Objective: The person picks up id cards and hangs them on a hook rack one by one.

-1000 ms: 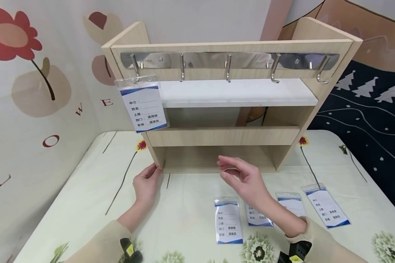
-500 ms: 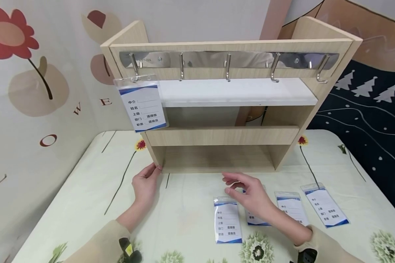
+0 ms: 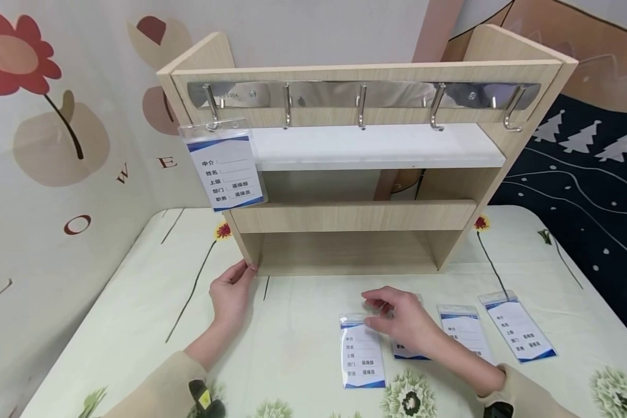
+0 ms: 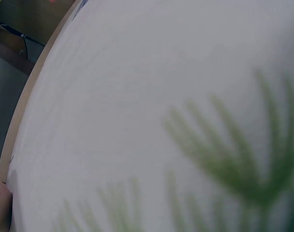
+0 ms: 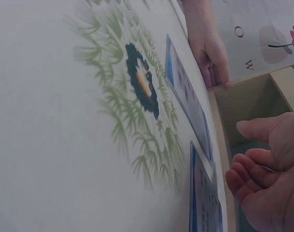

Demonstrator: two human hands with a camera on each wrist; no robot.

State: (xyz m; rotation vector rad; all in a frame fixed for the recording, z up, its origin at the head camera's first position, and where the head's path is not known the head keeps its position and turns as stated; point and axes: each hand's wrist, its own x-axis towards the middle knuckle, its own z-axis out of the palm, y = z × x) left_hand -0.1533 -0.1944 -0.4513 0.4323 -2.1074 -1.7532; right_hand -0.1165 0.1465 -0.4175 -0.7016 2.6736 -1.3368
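My left hand (image 3: 231, 293) holds the lower left front corner of a light wooden shelf (image 3: 355, 217), thumb at the front edge; the far fingers are partly hidden. My right hand (image 3: 404, 316), fingers loosely bent and nothing between them, hovers over the badge holders on the table. Just beside its thumb lies one clear badge holder (image 3: 363, 357) with a blue and white card. Another badge holder (image 3: 406, 352) is partly covered by this hand. In the right wrist view, the right hand (image 5: 267, 169) shows a gap between thumb and fingers.
One badge holder (image 3: 224, 165) hangs from the leftmost hook of the metal hook rail (image 3: 324, 96). Two more lie to the right, a nearer badge holder (image 3: 465, 331) and a tilted badge holder (image 3: 518, 326). A flower-print cloth (image 3: 292, 337) covers the table.
My right hand has come down and toward me, from in front of the shelf's lower opening to above the badge holders. The left hand has stayed at the shelf corner.
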